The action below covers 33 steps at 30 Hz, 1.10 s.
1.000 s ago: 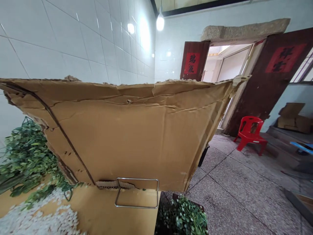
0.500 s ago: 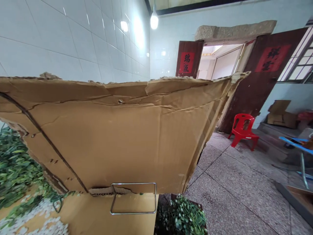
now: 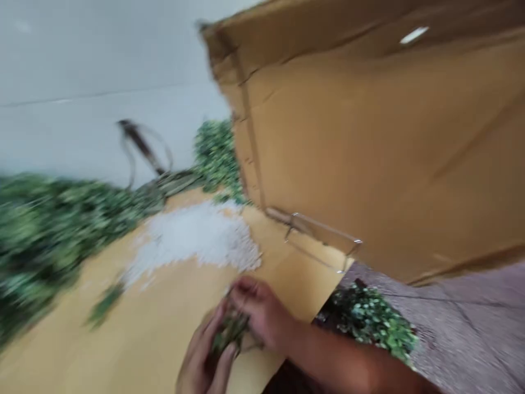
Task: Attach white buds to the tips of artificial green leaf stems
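Observation:
Low over the table's near part, my left hand (image 3: 200,355) is curled around a green leafy sprig (image 3: 229,332), blurred by motion. My right hand (image 3: 260,309) meets it from the right, fingers pinched together at the sprig's upper end; what lies between those fingertips is too smeared to make out. Beyond both hands a heap of small white pieces (image 3: 197,232) spreads over the yellowish tabletop (image 3: 164,317). A loose green sprig (image 3: 105,303) lies left of the hands.
Piled greenery (image 3: 53,230) lines the table's left side by the tiled wall (image 3: 82,65). A large cardboard sheet (image 3: 348,137) stands upright at right, a bent wire frame (image 3: 320,241) at its foot. More greenery (image 3: 373,317) sits below the table's right edge.
The view has swung left and down, so the doorway and red chair are gone. Both my hands, out of sight before, now show with the green sprig.

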Each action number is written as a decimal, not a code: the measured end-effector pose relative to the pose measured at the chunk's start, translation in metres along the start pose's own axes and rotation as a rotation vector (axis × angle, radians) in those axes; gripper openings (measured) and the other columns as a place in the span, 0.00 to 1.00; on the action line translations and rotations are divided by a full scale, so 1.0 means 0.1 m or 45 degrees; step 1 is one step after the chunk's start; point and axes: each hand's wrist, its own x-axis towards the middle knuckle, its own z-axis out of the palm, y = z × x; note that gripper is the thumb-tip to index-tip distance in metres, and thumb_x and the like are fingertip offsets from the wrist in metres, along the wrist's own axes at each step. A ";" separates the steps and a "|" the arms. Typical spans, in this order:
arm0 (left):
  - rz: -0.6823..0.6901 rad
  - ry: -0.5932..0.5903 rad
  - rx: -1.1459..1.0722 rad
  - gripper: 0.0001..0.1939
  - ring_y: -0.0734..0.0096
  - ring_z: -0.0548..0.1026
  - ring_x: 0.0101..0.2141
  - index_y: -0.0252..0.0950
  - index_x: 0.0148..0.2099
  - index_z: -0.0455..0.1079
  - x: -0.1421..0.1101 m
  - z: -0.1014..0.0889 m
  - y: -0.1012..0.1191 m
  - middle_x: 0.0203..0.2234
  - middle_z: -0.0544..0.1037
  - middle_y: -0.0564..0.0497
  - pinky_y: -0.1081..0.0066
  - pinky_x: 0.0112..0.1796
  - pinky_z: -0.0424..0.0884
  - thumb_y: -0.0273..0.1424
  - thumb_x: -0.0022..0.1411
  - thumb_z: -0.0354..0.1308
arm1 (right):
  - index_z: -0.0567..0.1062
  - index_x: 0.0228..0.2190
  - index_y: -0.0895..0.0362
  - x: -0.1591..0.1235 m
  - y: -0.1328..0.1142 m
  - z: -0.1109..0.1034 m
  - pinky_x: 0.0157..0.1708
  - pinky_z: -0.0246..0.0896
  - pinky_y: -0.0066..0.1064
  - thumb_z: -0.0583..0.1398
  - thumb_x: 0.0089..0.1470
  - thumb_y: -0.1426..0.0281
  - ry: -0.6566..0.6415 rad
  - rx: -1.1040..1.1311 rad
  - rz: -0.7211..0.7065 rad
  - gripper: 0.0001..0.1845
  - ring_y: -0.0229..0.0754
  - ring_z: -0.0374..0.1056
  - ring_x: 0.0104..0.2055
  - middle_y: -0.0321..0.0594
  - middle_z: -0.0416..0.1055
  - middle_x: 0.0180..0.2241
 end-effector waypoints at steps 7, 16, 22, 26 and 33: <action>-0.217 0.018 -0.345 0.09 0.72 0.73 0.29 0.36 0.34 0.76 0.02 -0.19 0.05 0.28 0.76 0.48 0.74 0.30 0.70 0.26 0.47 0.59 | 0.72 0.20 0.55 0.11 -0.20 0.00 0.39 0.64 0.32 0.66 0.43 0.65 0.075 0.312 -0.076 0.09 0.35 0.64 0.28 0.30 0.63 0.18; -0.358 0.160 -0.612 0.09 0.75 0.72 0.28 0.34 0.32 0.75 0.01 -0.34 -0.03 0.27 0.76 0.51 0.76 0.33 0.70 0.26 0.43 0.63 | 0.66 0.12 0.57 0.13 -0.39 -0.09 0.39 0.62 0.34 0.57 0.54 0.60 -0.464 -0.528 -0.311 0.23 0.41 0.67 0.34 0.38 0.68 0.22; -0.382 0.115 -0.505 0.12 0.76 0.72 0.27 0.33 0.37 0.74 -0.01 -0.34 -0.04 0.30 0.78 0.49 0.75 0.32 0.70 0.26 0.46 0.61 | 0.71 0.30 0.57 0.18 -0.11 0.08 0.36 0.63 0.33 0.57 0.51 0.66 -0.275 -1.188 -0.481 0.07 0.41 0.67 0.33 0.41 0.70 0.29; -0.263 0.096 -0.343 0.09 0.75 0.72 0.27 0.34 0.36 0.74 -0.03 -0.35 -0.08 0.28 0.76 0.50 0.75 0.31 0.69 0.26 0.49 0.59 | 0.69 0.39 0.58 0.26 0.08 0.07 0.42 0.62 0.41 0.55 0.51 0.66 -0.235 -1.415 -0.395 0.14 0.48 0.67 0.41 0.48 0.71 0.38; 0.017 -0.017 -0.078 0.09 0.72 0.73 0.33 0.35 0.37 0.73 0.03 -0.44 -0.11 0.31 0.75 0.48 0.74 0.35 0.70 0.23 0.55 0.53 | 0.70 0.31 0.58 0.36 0.07 0.14 0.32 0.61 0.35 0.60 0.46 0.63 -0.280 -1.749 -0.263 0.12 0.46 0.67 0.33 0.43 0.71 0.29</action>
